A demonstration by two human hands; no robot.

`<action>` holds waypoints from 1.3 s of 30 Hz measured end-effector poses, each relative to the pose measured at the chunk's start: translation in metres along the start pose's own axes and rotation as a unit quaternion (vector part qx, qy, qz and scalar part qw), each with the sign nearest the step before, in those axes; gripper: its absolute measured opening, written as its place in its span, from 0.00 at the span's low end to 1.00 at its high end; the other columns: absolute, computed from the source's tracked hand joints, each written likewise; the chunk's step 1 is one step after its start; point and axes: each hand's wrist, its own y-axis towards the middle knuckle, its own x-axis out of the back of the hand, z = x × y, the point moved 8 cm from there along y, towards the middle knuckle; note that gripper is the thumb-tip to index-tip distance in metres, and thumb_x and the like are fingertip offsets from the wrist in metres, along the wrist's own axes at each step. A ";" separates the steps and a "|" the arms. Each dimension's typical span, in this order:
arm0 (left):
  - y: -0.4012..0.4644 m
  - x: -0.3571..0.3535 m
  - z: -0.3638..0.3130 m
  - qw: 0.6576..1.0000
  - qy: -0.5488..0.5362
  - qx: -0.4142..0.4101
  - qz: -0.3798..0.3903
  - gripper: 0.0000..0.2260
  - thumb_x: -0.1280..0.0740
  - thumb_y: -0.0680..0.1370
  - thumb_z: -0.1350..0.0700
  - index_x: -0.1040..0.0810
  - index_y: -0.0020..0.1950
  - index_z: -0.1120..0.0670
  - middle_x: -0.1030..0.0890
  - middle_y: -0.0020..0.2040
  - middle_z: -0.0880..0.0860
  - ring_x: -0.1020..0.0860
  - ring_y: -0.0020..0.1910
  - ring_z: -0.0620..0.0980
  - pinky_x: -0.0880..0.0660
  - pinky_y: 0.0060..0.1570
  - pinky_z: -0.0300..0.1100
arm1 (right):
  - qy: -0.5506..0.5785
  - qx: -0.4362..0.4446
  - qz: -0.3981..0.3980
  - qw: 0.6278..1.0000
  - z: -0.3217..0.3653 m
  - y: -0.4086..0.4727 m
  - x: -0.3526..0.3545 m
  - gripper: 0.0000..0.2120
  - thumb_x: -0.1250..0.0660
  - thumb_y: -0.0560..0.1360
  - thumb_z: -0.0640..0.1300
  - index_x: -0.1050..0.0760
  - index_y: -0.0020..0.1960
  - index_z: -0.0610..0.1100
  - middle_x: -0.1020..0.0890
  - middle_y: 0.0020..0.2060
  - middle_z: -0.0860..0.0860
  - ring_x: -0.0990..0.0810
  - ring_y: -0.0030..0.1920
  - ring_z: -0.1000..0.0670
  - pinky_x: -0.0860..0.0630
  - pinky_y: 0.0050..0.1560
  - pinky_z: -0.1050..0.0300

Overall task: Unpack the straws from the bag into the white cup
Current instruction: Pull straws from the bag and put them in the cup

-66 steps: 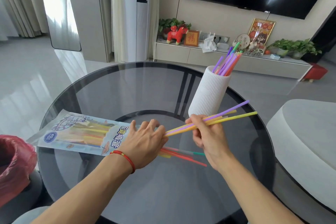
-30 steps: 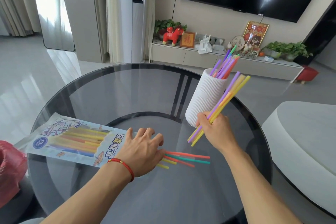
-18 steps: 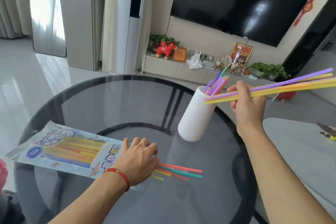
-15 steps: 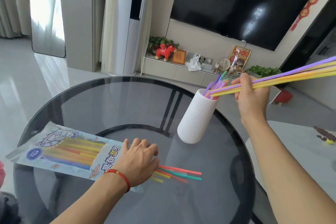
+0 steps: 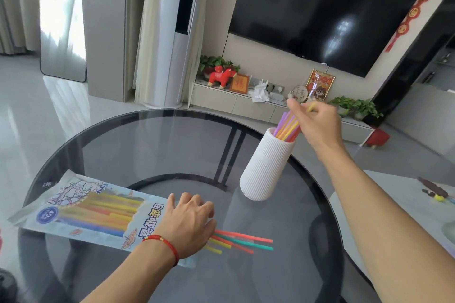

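Observation:
The white ribbed cup (image 5: 264, 170) stands on the round glass table (image 5: 147, 145), right of centre. A bunch of purple, yellow and orange straws (image 5: 286, 128) sticks out of its mouth. My right hand (image 5: 317, 125) is just above the cup, fingers pinched on the upper ends of those straws. The printed straw bag (image 5: 86, 211) lies flat at the left with coloured straws inside. My left hand (image 5: 187, 224) presses down on its open right end. Several red, green and yellow straws (image 5: 243, 241) poke out from under that hand onto the glass.
A pale cushioned seat (image 5: 406, 204) sits close to the table's right edge with a small dark object on it. Behind the table are a low TV cabinet (image 5: 234, 101) with ornaments and plants, and a wall-mounted screen.
My right hand has swung the bunch of straws from pointing right in the air to tips-down into the cup. The left hand and the bag have stayed put.

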 end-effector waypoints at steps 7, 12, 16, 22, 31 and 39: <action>-0.003 0.009 0.001 1.000 -0.013 -0.009 0.017 0.24 0.44 0.75 0.32 0.29 0.65 0.44 0.26 0.66 0.46 0.34 0.68 0.52 0.45 0.74 0.61 | -0.103 0.104 -0.029 0.989 0.016 -0.012 0.008 0.19 0.40 0.83 0.55 0.21 0.66 0.46 0.19 0.59 0.48 0.21 0.61 0.47 0.24 0.65 0.45; -0.010 0.001 0.008 0.995 0.008 -0.035 0.098 0.46 0.42 0.64 0.21 0.43 0.77 0.43 0.40 0.78 0.47 0.46 0.78 0.52 0.55 0.76 0.67 | -0.149 0.119 0.140 0.972 0.003 -0.025 -0.028 0.24 0.44 0.87 0.50 0.35 0.81 0.44 0.33 0.81 0.48 0.34 0.80 0.47 0.37 0.79 0.46; -0.014 -0.008 0.020 0.985 0.038 -0.039 0.165 0.57 0.40 0.58 0.19 0.58 0.79 0.42 0.53 0.82 0.50 0.59 0.80 0.53 0.64 0.74 0.69 | -0.101 0.149 0.034 0.983 0.014 -0.028 -0.005 0.21 0.41 0.85 0.44 0.28 0.77 0.45 0.29 0.79 0.47 0.33 0.78 0.48 0.38 0.78 0.53; -0.018 -0.002 0.021 0.980 0.080 -0.061 0.172 0.60 0.31 0.58 0.26 0.62 0.79 0.43 0.43 0.78 0.51 0.47 0.79 0.52 0.60 0.74 0.70 | -0.024 0.200 0.053 0.978 0.012 -0.090 -0.006 0.08 0.36 0.79 0.42 0.18 0.51 0.44 0.16 0.42 0.52 0.19 0.41 0.58 0.29 0.40 0.74; -0.013 0.018 0.014 0.993 0.067 -0.066 0.071 0.50 0.33 0.63 0.28 0.48 0.79 0.46 0.32 0.69 0.47 0.33 0.70 0.51 0.46 0.75 0.63 | -0.164 0.055 0.389 0.905 -0.095 -0.223 -0.109 0.21 0.47 0.84 0.61 0.22 0.67 0.55 0.24 0.60 0.57 0.29 0.64 0.52 0.35 0.65 0.52; -0.013 0.018 0.011 0.994 0.082 -0.065 0.020 0.47 0.36 0.61 0.28 0.48 0.76 0.40 0.36 0.68 0.51 0.36 0.70 0.53 0.47 0.74 0.66 | -0.146 0.105 0.380 0.907 -0.085 -0.224 -0.126 0.15 0.43 0.84 0.62 0.22 0.60 0.57 0.25 0.49 0.56 0.28 0.55 0.53 0.34 0.58 0.52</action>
